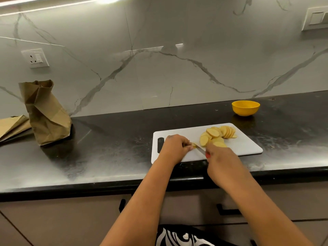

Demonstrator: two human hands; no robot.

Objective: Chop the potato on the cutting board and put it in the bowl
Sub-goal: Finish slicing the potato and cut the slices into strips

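Pinching a small yellow potato end [194, 145] against the cutting board [245, 148], the left hand [174, 147] has its fingers curled round that last bit, near the board's handle slot. The right hand [219, 158] is clenched round a knife handle w/ a red butt showing; the knife [201, 150] blade runs from there toward the left fingertips, tip touching or just beside the end piece, can't tell which.

Rest of the potato is already cut: a heap of round slices [217, 135] on the far-right part of the board, some fanned on edge, some flat, one partly hidden behind the right hand. So chopping looks close to done, transfer not yet begun.

Handling, as a guess: slices are light, stiff, prob. wet and starchy, so slippery and apt to cling to each other and to the blade. Best taken as a bunch, scooped w/ cupped fingers or pushed along w/ the flat of the blade, not one by one. The end piece is tiny and rounded, so it may roll under the edge; fingers sit very near the blade.

Containers: yellow bowl [245, 107] stands on the dark counter [106, 148] beyond the board's far-right corner, apart from it; inside mostly hidden at this angle, nothing visible in it. A brown paper bag [46, 114] stands upright far left, top crumpled, contents unseen; another bag [13, 126] lies flat beside it.
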